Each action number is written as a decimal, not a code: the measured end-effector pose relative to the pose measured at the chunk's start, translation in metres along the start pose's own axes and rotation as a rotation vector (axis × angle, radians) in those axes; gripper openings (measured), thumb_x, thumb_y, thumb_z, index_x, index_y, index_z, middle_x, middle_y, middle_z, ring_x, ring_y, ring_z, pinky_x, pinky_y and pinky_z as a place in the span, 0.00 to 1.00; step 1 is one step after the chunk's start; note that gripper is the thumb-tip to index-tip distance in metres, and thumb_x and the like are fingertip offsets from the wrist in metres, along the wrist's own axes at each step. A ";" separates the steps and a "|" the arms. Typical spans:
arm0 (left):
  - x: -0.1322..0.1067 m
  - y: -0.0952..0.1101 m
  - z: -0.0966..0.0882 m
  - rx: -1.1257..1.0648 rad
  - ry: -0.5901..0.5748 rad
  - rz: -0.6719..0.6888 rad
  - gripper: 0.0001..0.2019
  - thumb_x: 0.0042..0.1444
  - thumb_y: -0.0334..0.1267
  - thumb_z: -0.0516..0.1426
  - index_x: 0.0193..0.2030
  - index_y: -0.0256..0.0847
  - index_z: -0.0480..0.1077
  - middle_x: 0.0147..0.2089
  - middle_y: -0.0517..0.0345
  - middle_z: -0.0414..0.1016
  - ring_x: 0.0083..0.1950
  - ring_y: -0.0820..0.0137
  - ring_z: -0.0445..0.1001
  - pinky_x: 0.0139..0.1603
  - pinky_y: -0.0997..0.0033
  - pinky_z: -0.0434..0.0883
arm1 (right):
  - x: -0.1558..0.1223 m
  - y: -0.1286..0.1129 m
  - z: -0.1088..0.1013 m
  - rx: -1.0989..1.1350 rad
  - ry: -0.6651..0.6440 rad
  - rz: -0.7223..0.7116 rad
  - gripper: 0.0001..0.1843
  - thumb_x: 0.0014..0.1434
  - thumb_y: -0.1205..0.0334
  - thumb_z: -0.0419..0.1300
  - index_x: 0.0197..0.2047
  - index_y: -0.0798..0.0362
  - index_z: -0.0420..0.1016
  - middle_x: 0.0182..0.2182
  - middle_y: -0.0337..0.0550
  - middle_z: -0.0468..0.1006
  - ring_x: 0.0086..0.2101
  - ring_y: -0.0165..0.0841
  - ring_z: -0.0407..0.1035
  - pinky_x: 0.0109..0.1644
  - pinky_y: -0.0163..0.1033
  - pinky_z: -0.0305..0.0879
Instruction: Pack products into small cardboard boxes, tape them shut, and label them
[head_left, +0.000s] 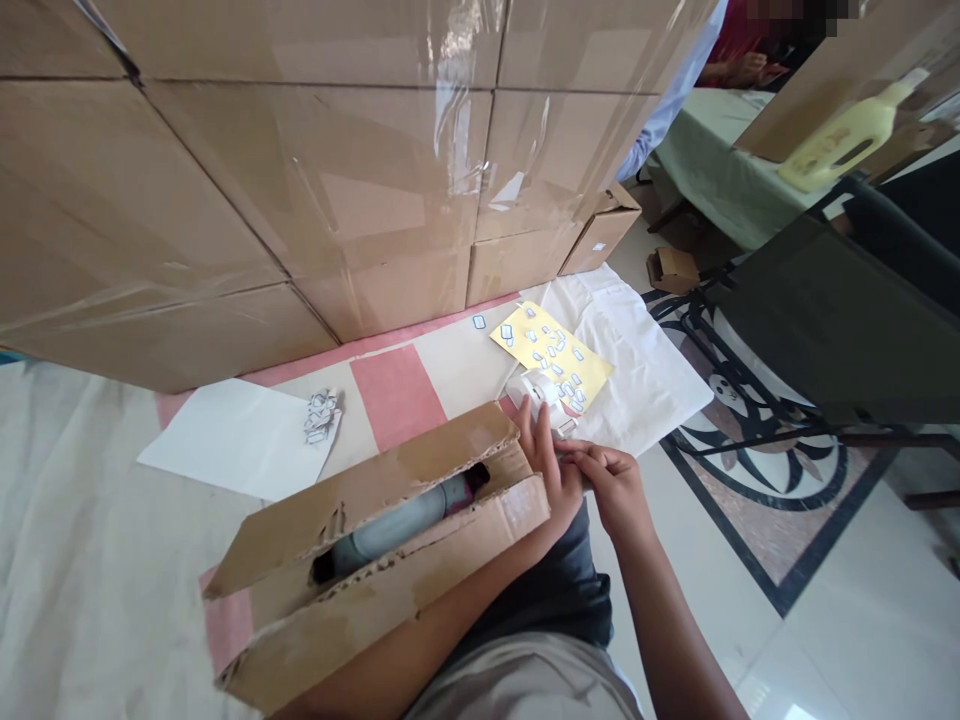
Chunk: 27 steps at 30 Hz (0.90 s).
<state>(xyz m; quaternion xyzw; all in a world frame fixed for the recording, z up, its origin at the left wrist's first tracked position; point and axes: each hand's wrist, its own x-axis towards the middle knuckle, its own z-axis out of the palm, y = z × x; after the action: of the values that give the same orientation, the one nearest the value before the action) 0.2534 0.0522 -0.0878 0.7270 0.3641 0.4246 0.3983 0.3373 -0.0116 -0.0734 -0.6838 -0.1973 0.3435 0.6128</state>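
Observation:
An open cardboard box (390,570) lies on my lap with a grey cylinder with dark ends (397,522) inside it. My left hand (551,465) rests against the box's right end, fingers stretched upward. My right hand (611,480) is closed in a pinch beside it, the fingertips touching my left hand; what it pinches is too small to make out. Just beyond the hands stands a white tape or label dispenser (536,392). A yellow sheet (551,355) dotted with several small white stickers lies behind it.
A wall of taped cardboard cartons (300,170) rises in front. White paper (240,435) with a pile of stickers (321,415) lies left. A white cloth (637,370) is under the yellow sheet. A dark chair (825,320) stands right; another person sits at a green table (712,160) behind.

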 end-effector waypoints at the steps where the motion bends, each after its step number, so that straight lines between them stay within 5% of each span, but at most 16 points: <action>1: 0.000 0.000 0.000 0.000 0.006 0.006 0.33 0.58 0.28 0.53 0.72 0.33 0.57 0.75 0.37 0.54 0.75 0.51 0.56 0.73 0.51 0.58 | 0.000 0.000 -0.001 0.004 -0.003 -0.003 0.29 0.55 0.57 0.71 0.14 0.50 0.57 0.41 0.49 0.87 0.42 0.45 0.79 0.43 0.45 0.73; 14: 0.002 0.005 -0.004 -0.006 0.000 -0.039 0.31 0.58 0.28 0.54 0.70 0.33 0.59 0.74 0.36 0.57 0.75 0.53 0.57 0.74 0.51 0.57 | 0.004 -0.005 0.007 0.031 0.117 -0.007 0.30 0.53 0.51 0.73 0.14 0.50 0.59 0.28 0.44 0.83 0.31 0.36 0.76 0.34 0.39 0.73; 27: 0.001 0.000 -0.007 -0.033 -0.051 -0.026 0.38 0.51 0.24 0.53 0.72 0.33 0.55 0.75 0.37 0.55 0.76 0.52 0.55 0.76 0.49 0.53 | 0.013 0.001 0.008 -0.155 0.029 -0.094 0.30 0.59 0.48 0.67 0.15 0.50 0.58 0.28 0.44 0.82 0.31 0.35 0.74 0.37 0.40 0.71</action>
<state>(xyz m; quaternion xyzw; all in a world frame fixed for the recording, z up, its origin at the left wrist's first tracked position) 0.2471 0.0548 -0.0858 0.7261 0.3564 0.4066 0.4248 0.3405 0.0031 -0.0773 -0.7241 -0.2461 0.2879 0.5763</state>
